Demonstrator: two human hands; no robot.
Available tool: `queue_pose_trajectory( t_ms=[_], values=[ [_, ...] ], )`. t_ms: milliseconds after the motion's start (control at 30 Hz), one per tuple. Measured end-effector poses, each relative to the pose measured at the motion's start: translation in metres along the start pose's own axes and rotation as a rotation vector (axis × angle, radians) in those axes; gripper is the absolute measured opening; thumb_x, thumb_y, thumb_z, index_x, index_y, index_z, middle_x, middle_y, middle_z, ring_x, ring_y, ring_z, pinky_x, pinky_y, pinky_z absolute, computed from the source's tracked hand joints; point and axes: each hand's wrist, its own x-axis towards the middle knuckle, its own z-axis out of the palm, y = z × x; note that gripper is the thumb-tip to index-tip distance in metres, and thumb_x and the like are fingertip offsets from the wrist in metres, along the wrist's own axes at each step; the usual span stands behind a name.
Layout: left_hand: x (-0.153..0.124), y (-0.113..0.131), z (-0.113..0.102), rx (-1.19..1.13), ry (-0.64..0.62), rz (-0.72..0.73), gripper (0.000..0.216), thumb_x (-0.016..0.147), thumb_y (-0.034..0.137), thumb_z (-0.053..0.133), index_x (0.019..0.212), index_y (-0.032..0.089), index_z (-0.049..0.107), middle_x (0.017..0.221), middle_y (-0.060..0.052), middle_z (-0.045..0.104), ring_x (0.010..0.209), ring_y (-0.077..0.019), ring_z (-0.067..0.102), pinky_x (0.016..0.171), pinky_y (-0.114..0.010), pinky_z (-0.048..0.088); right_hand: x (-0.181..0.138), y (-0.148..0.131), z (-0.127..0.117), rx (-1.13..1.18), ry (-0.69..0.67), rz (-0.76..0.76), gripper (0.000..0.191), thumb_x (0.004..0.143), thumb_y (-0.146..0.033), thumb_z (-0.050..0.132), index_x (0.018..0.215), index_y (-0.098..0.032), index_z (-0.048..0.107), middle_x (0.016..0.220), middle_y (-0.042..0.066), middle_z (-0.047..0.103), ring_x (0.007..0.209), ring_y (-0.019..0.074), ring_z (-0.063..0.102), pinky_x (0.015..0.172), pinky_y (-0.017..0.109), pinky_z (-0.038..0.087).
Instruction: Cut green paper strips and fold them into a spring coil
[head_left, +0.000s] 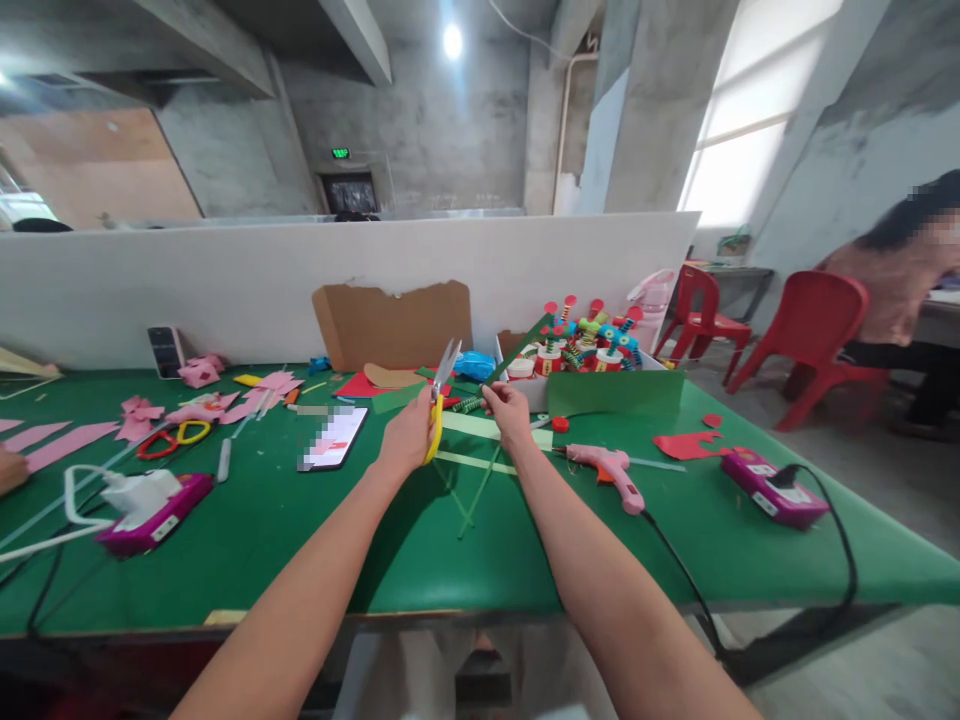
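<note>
My left hand is wrapped round the yellow handles of a pair of scissors, whose blades point up and look slightly parted. Opposite it, my right hand pinches a dark green paper strip that slants up to the right, clear of the blades. Below the hands, pale green paper strips and thin green strips lie on the green table. A green folded-paper spring rests just behind my right hand.
A pink glue gun lies right of my forearm, its cord running off the front edge. Purple power strips sit at both sides. Behind are a phone, a box of paper figures, and green card. A person sits far right.
</note>
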Motion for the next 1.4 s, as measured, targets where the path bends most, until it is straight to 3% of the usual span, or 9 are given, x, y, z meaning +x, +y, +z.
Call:
queue_pose_trajectory(
  t_ms=[133,300,600,733,867,1400],
  values=[
    [0.021,0.001,0.009,0.049,0.006,0.005,0.041,0.086,0.019,0.044,0.126,0.020,0.034,0.111,-0.011,0.062,0.099,-0.0237,0.062,0.075,-0.031,0.047,0.001,0.013,-0.010,0.020,-0.022,0.051,0.030,0.057,-0.036,0.078,0.067,-0.019,0.056,0.053,-0.004,0.060,0.051,0.0130,0.060,0.053,0.026,0.052],
    [0.028,-0.011,0.028,0.075,0.025,0.025,0.032,0.093,0.030,0.034,0.124,0.020,0.037,0.111,-0.012,0.062,0.096,-0.0240,0.063,0.070,-0.030,0.047,0.000,0.016,-0.012,0.101,-0.067,0.098,0.035,0.055,-0.035,0.081,0.072,-0.018,0.055,0.061,-0.001,0.064,0.061,0.0156,0.067,0.067,0.030,0.058],
    [0.019,-0.021,0.025,0.089,-0.142,0.161,0.035,0.094,0.035,0.029,0.125,0.021,0.037,0.102,-0.012,0.066,0.083,-0.0258,0.066,0.067,-0.032,0.047,0.003,0.001,-0.016,0.123,-0.044,0.072,0.034,0.054,-0.036,0.080,0.070,-0.019,0.055,0.058,-0.004,0.063,0.059,0.0147,0.067,0.064,0.026,0.057],
    [0.016,-0.016,0.025,0.086,-0.197,0.234,0.029,0.093,0.033,0.031,0.116,0.021,0.044,0.098,-0.011,0.066,0.082,-0.0251,0.066,0.067,-0.032,0.047,0.001,-0.006,-0.019,0.137,-0.005,0.109,0.037,0.050,-0.035,0.082,0.070,-0.020,0.054,0.059,-0.005,0.063,0.056,0.0143,0.066,0.053,0.023,0.054],
    [0.013,-0.010,0.029,0.145,-0.188,0.265,0.031,0.093,0.029,0.030,0.121,0.021,0.042,0.109,-0.013,0.064,0.085,-0.0250,0.066,0.069,-0.033,0.047,-0.002,-0.010,-0.019,0.098,-0.004,0.141,0.035,0.051,-0.034,0.081,0.070,-0.019,0.056,0.059,-0.004,0.063,0.056,0.0146,0.066,0.045,0.021,0.049],
    [0.010,-0.003,0.031,0.160,-0.190,0.281,0.036,0.093,0.030,0.032,0.127,0.021,0.041,0.113,-0.015,0.064,0.087,-0.0273,0.066,0.071,-0.036,0.050,-0.004,-0.017,-0.024,0.120,-0.044,0.153,0.034,0.050,-0.037,0.084,0.070,-0.019,0.062,0.064,-0.002,0.067,0.058,0.0130,0.065,0.050,0.021,0.053]
  ],
)
